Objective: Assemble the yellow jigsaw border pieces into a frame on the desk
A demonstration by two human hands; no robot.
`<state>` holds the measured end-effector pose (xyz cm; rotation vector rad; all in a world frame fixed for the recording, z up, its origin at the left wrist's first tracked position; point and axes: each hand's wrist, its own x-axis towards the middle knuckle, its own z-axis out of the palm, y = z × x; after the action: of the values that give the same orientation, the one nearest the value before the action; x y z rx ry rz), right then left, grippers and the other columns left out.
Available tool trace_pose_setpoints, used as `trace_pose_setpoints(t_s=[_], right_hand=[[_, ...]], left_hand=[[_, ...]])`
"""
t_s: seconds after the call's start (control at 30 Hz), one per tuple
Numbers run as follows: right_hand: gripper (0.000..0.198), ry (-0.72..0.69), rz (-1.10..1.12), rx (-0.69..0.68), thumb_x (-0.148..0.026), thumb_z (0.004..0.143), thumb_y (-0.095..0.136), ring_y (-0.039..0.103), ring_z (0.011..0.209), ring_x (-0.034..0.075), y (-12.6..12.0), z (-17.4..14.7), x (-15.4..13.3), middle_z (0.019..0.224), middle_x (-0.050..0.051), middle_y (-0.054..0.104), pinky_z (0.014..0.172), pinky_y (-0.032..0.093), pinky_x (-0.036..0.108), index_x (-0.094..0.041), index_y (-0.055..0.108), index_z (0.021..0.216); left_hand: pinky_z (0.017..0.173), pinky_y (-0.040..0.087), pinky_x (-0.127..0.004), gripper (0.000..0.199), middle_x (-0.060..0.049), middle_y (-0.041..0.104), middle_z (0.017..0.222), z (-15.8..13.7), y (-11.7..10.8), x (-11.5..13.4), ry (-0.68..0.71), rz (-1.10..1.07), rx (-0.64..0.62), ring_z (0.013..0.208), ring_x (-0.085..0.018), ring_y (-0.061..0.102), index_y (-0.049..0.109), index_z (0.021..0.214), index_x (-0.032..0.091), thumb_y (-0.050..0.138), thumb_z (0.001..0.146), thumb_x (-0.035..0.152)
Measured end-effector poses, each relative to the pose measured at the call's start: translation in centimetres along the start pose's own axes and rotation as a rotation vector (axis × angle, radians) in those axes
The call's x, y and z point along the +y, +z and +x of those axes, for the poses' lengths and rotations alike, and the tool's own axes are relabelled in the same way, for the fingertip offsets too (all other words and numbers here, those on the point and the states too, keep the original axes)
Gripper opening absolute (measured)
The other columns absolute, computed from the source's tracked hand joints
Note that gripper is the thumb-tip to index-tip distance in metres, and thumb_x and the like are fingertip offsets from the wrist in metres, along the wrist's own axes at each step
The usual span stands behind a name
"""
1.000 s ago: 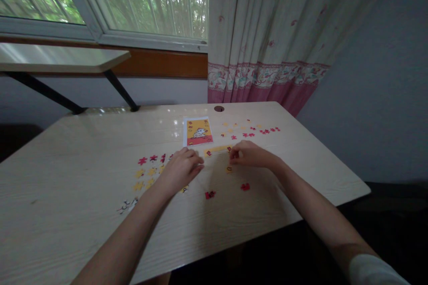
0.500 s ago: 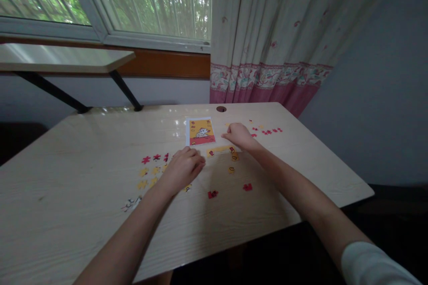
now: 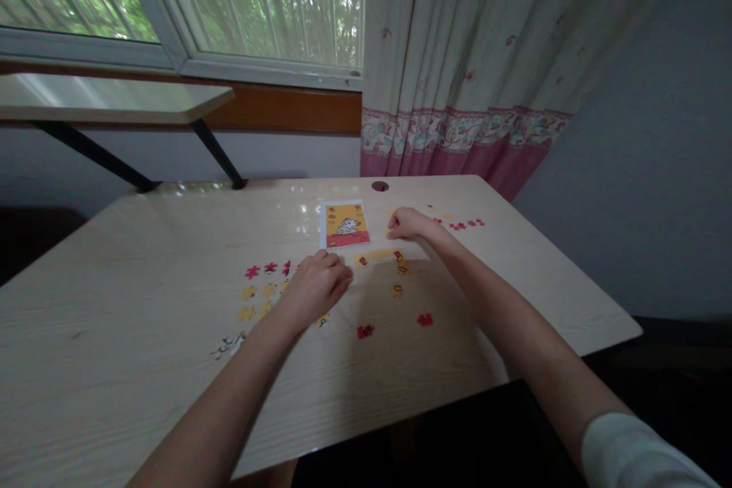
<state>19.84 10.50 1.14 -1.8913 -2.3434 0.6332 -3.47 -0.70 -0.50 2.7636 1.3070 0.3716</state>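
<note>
Right-hand grip: my right hand (image 3: 399, 224) has thumb and fingers curled close together, low over the table (image 3: 142, 267), at 1 o'clock from the yellow strip (image 3: 378, 254); a sliver of yellow shows by the thumb, but I cannot tell whether a piece is pinched.
Left-hand grip: my left hand (image 3: 320, 280) is loosely bent, knuckles up, at 8 o'clock; the fingertips are turned under, so I cannot tell whether they hold anything.
Yellow strip: lies flat, a red mark near each end, its right end turning down toward 5 o'clock; a small yellow piece (image 3: 397, 290) sits just beyond, a red piece (image 3: 424, 319) farther along; a dark-marked red piece (image 3: 365, 331) lies near 6.
Step in hand: I read it as fingering loose pieces at 1 o'clock; the next move calls for a light fingertip touch, since these lie flat and close.
Picture card: the picture card (image 3: 346, 224) is at 10 o'clock, between the hands.
Outer pieces: red pieces (image 3: 459, 226) at 2; rows of yellow pieces (image 3: 247, 313) at 8, partly behind my left arm.
Edges and room: near edge at 6, slanting edge at 3; widest sweep toward 9.
</note>
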Motion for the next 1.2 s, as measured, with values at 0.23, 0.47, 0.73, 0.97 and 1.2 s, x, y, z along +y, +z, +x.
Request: trace_pose_setpoints(t_s=[0.23, 0.47, 0.73, 0.97, 1.2], right_hand=[[0.015, -0.007, 0.028, -0.067, -0.017, 0.068, 0.07, 0.05, 0.051, 0.009, -0.3, 0.3, 0.3, 0.062, 0.002, 0.062, 0.051, 0.036, 0.021, -0.01, 0.069, 0.082], [0.017, -0.129, 0.219, 0.069, -0.007, 0.065, 0.069, 0.053, 0.061, 0.009, 0.6, -0.4, 0.9, 0.074, 0.003, 0.063, 0.056, 0.039, 0.021, -0.012, 0.063, 0.08], [0.016, -0.296, 0.885, -0.148, -0.017, 0.07, 0.069, 0.057, 0.063, 0.008, 1.3, -4.2, -0.6, 0.069, 0.0, 0.062, 0.059, 0.044, 0.02, -0.015, 0.056, 0.079], [0.026, -0.4, 0.971, -0.239, -0.03, 0.066, 0.075, 0.055, 0.061, 0.007, 2.8, -6.7, -2.6, 0.069, -0.002, 0.061, 0.057, 0.04, 0.02, -0.015, 0.055, 0.075], [0.016, -0.363, 0.81, -0.047, -0.027, 0.075, 0.067, 0.059, 0.071, 0.011, 3.5, -6.9, -2.2, 0.076, 0.001, 0.064, 0.065, 0.044, 0.023, -0.016, 0.06, 0.084]], left_hand=[[0.075, 0.041, -0.036, 0.021, -0.007, 0.062, 0.085, 0.0, 0.1, 0.0, -0.008, 0.001, -0.006, 0.085, -0.023, 0.05, 0.068, 0.09, 0.018, 0.048, 0.089, 0.024], [0.074, 0.041, -0.036, 0.021, -0.007, 0.062, 0.083, -0.1, 0.1, 0.1, -0.01, -0.031, 0.015, 0.084, -0.023, 0.051, 0.069, 0.088, 0.019, 0.048, 0.088, 0.024], [0.065, 0.042, -0.029, 0.025, -0.005, 0.066, 0.075, 0.5, 0.6, 0.7, -0.312, -0.612, 0.248, 0.07, -0.017, 0.056, 0.07, 0.086, 0.018, 0.053, 0.082, 0.036], [0.051, 0.034, -0.024, 0.029, -0.001, 0.059, 0.058, 1.0, 0.5, 1.6, -0.432, -0.84, 0.206, 0.054, -0.012, 0.047, 0.071, 0.075, 0.016, 0.06, 0.072, 0.043], [0.055, 0.04, -0.024, 0.024, -0.002, 0.065, 0.065, 0.9, 0.3, 1.8, -0.42, -0.771, 0.163, 0.058, -0.013, 0.053, 0.07, 0.075, 0.016, 0.056, 0.073, 0.035]])
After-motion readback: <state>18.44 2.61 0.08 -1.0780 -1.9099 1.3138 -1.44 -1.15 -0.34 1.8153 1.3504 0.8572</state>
